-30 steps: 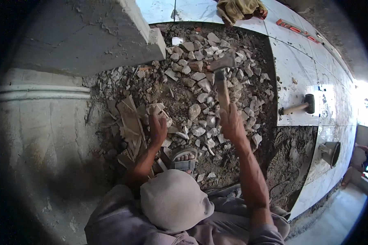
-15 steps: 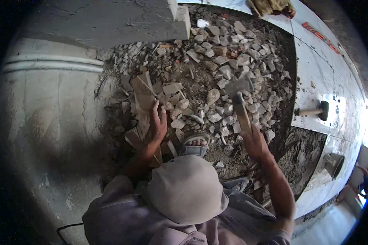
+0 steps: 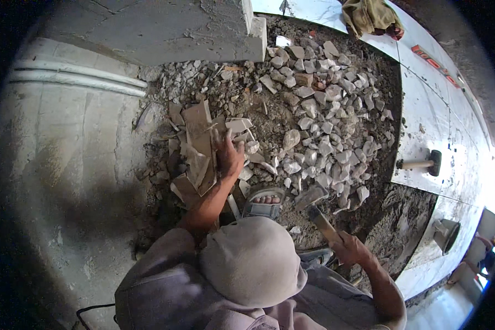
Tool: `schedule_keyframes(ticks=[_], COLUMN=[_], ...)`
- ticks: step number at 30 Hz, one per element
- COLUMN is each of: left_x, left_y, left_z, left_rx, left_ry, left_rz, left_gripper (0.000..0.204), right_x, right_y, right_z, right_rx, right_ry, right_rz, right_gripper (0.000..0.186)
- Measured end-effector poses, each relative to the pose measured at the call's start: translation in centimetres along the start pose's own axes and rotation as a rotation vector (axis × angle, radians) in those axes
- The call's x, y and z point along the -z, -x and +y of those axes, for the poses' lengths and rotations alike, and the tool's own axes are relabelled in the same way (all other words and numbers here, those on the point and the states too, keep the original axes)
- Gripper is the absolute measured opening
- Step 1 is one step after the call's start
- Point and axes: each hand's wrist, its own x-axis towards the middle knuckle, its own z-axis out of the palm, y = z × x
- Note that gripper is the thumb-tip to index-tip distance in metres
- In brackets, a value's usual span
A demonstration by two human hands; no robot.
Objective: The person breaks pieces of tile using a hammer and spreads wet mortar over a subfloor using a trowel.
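My left hand (image 3: 229, 158) is over the rubble left of centre, its fingers bent down but apart. It lies beside a long broken piece of beige tile (image 3: 199, 132), and a pale stone (image 3: 252, 147) sits next to its thumb. What lies under the palm is hidden. My right hand (image 3: 351, 248) is wrapped round the wooden handle of a hammer (image 3: 324, 224). The dusty hammer head (image 3: 312, 196) is low over the ground, to the right of my sandalled foot (image 3: 265, 203).
Broken stones (image 3: 335, 137) cover the soil ahead. White slabs (image 3: 423, 126) border the right, bearing a mallet (image 3: 434, 163), a bucket-like container (image 3: 446, 235) and a red-and-white strip (image 3: 434, 65). A cloth-covered form (image 3: 371, 16) is at the top. Pipes (image 3: 77, 77) run along the left wall.
My left hand has moved right and turned inward over the rubble. My right hand has lowered the hammer toward me, away from the stone heap.
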Motion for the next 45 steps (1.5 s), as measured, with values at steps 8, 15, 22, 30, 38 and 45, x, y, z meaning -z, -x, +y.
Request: schedule_keyframes(ticks=[8, 15, 22, 30, 38, 45], left_x=[0.1, 0.3, -3.0, 1.6, 0.8, -0.2], left_y=[0.7, -11.1, -10.2, 4.5, 2.5, 2.3], left_z=[-0.5, 11.5, 7.5, 4.0, -0.6, 3.3], left_rx=[0.018, -0.167, -0.42, -0.424, -0.209, -0.271], left_ry=[0.62, 0.625, 0.295, 0.072, 0.339, 0.234], left_rz=[-0.049, -0.17, -0.013, -0.313, -0.177, -0.157], left_gripper=[0.036, 0.059, 0.061, 0.063, 0.052, 0.049], right_x=[-1.5, -3.4, -2.5, -4.7, -1.4, -1.0], right_y=[-1.4, -0.9, -1.2, -1.0, -3.4, -3.3], right_z=[0.2, 3.2, 1.1, 3.0, 1.0, 2.1], right_rx=[0.013, -0.058, -0.124, -0.318, -0.181, -0.262], right_ry=[-0.032, -0.061, -0.08, 0.091, 0.191, 0.218], right_rz=[0.06, 0.079, 0.054, 0.001, -0.109, -0.099], right_gripper=[0.042, 0.039, 0.039, 0.046, 0.041, 0.045])
